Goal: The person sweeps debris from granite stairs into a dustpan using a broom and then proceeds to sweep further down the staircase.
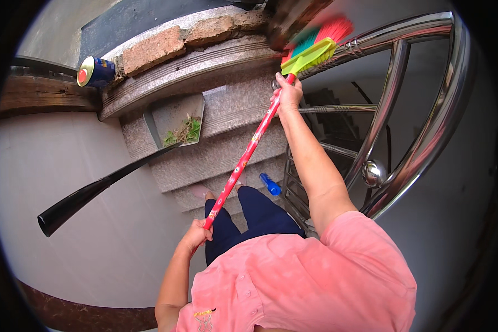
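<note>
A broom (240,164) with a red patterned handle slants across my body, its yellow-green head (310,55) up at the far right. Red and green bristles are blurred and close to the metal handrail. Low on the handle, near its end, my left hand (196,234) is wrapped round it. Farther up, just below the broom head, my right hand (289,93) grips the same handle. To the left, a dustpan (171,113) with a long black handle (105,187) rests on a stair step, holding green leaves and dry plant bits (187,130).
Speckled stone steps (205,157) descend toward my feet. A shiny metal railing (426,133) with a ball runs along the right. Bricks (152,51) line the upper step, beside a dark blue can (97,72). A blue bottle (270,184) lies near my feet.
</note>
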